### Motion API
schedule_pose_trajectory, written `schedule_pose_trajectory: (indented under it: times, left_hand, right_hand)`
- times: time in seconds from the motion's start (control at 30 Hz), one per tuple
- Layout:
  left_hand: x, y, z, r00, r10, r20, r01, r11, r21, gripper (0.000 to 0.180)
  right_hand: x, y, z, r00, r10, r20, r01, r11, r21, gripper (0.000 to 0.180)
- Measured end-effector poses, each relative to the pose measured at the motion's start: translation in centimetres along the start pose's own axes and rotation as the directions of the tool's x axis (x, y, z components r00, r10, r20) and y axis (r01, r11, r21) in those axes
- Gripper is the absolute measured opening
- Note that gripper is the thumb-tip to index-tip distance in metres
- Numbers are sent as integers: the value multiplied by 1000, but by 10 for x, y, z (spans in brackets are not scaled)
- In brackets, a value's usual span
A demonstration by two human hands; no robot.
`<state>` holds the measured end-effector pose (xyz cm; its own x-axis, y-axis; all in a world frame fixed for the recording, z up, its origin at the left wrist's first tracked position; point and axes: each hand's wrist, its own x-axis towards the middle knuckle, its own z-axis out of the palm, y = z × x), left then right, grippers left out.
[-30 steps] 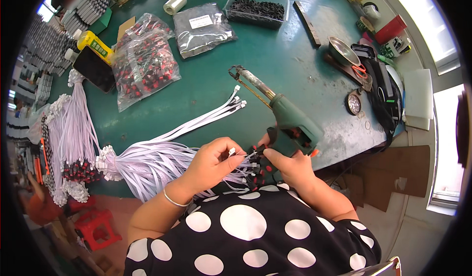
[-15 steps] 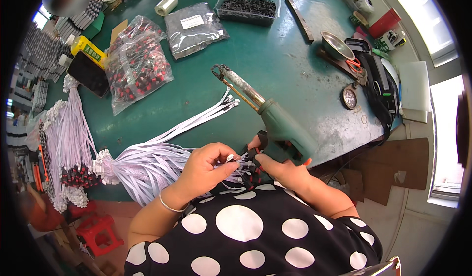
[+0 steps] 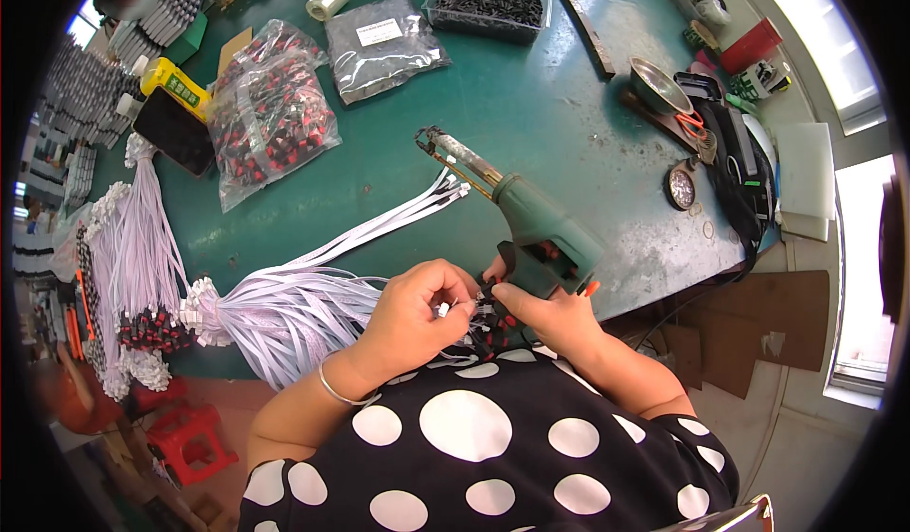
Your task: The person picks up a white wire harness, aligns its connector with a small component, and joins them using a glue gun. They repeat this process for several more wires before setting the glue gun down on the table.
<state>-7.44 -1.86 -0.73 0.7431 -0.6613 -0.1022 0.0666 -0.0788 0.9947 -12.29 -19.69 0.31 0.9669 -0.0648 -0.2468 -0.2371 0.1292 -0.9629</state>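
At the table's near edge my left hand (image 3: 422, 306) is closed in a pinch on a thin cable with a small white connector (image 3: 443, 310). My right hand (image 3: 550, 316) is closed on the black-and-red cable ends (image 3: 488, 319) right beside it; its fingers are partly hidden. Directly beyond the right hand stands a green heat gun (image 3: 545, 238), its metal nozzle angled to the far left. The bundle of flat white cables (image 3: 294, 319) fans out left of my hands. Several loose cables (image 3: 408, 212) stretch toward the nozzle.
A clear bag of black-and-red connectors (image 3: 270, 120), a grey bag (image 3: 384, 49) and a clear bin of small black parts (image 3: 488, 6) lie at the back. Metal bowl (image 3: 661, 87) and black bar (image 3: 588, 35) sit right. More bundled cables (image 3: 147, 238) lie left.
My left hand has shifted slightly and its fingers have curled in further around the white connector. The right hand stays at the cable ends. The whole view has tilted a little.
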Motion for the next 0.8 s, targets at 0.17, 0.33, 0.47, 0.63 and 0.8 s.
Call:
schedule_pose_trajectory:
  times: [0.17,0.33,0.47,0.63,0.8]
  left_hand:
    - [3,-1,1,1000,11,2,-11,1000,30,8]
    - [4,-3,2,1000,3,-2,-2,998,63,8]
    - [5,-4,3,1000,2,-7,-1,996,92,8]
    - [7,-3,4,1000,1,-21,1,998,70,8]
    - [8,-9,-2,990,-131,-55,125,986,-111,7]
  right_hand:
    - [1,2,0,1000,0,6,0,999,36,20]
    - [1,3,0,1000,-6,-2,6,999,46,21]
    - [1,3,0,1000,14,3,-15,999,52,20]
    - [-3,-3,3,991,-36,-128,39,999,23,19]
    - [-45,8,-55,991,-122,51,131,960,-249,42]
